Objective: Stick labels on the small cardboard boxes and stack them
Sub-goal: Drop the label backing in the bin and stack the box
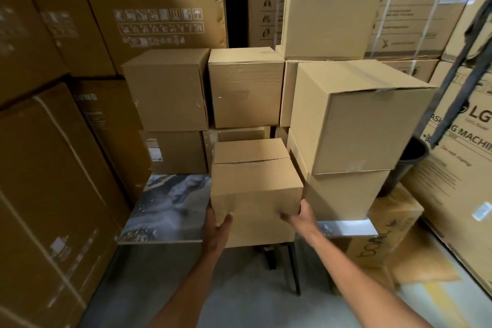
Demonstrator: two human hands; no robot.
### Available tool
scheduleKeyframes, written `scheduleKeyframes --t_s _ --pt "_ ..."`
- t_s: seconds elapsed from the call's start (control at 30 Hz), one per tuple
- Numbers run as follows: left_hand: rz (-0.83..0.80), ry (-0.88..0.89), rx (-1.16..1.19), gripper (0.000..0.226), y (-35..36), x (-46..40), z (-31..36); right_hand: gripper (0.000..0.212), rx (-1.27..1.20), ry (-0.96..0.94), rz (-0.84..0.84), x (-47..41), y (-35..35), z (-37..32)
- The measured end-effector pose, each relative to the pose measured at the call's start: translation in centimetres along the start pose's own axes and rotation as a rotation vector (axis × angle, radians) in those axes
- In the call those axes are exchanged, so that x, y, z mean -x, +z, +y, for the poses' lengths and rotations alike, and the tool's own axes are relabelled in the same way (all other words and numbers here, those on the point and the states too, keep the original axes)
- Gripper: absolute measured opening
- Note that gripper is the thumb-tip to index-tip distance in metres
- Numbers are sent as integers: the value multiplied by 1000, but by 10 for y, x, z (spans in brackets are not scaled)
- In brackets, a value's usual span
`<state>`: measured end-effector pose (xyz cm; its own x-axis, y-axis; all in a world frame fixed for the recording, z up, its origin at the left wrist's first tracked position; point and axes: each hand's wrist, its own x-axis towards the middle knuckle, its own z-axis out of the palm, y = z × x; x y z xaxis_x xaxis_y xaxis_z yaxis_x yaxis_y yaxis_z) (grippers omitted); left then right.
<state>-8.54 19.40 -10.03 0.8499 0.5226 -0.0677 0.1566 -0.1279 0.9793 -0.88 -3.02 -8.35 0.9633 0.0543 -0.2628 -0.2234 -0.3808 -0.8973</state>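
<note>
Small plain cardboard boxes (255, 189) in view: at least eight, counting the one held. Hands: two, left hand (215, 226) and right hand (300, 217). Bench (165, 210): one, marble-patterned; black bin (407, 162): one; large printed cartons (53, 168) around: too many to count reliably.

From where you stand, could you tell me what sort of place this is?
Most likely a warehouse or stockroom. Large printed appliance cartons line the walls, one marked as a washing machine carton, and plain small cardboard boxes are stacked on a marble-patterned table.
</note>
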Motion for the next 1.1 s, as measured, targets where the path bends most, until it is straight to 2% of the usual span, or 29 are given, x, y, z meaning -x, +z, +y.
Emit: scheduleKeyframes --t_s 0.2,0.3,0.33,0.4,0.43,0.53,0.67,0.9,1.1 --pt "95 121 69 65 -27 10 41 90 79 -173 29 7 -12 -39" --pt "123 214 66 71 -43 16 75 115 84 -267 78 26 -22 -77" --pt "133 246 64 70 -47 20 89 114 81 -291 92 37 -27 -92" --pt "159 312 60 68 -55 28 115 94 69 -331 130 51 -35 -115" --pt "176 359 67 69 -57 33 129 91 67 -352 158 58 -40 -125" --pt "323 538 129 73 -60 52 173 109 29 -501 281 83 -48 -159" --pt "472 720 217 80 -59 73 233 112 -91 -703 440 120 -64 -201" --pt "496 862 231 93 -52 67 308 106 -65 -1023 703 162 -115 -267" --pt "448 1001 242 92 -13 68 372 106 -80 -1109 825 163 -177 -296"
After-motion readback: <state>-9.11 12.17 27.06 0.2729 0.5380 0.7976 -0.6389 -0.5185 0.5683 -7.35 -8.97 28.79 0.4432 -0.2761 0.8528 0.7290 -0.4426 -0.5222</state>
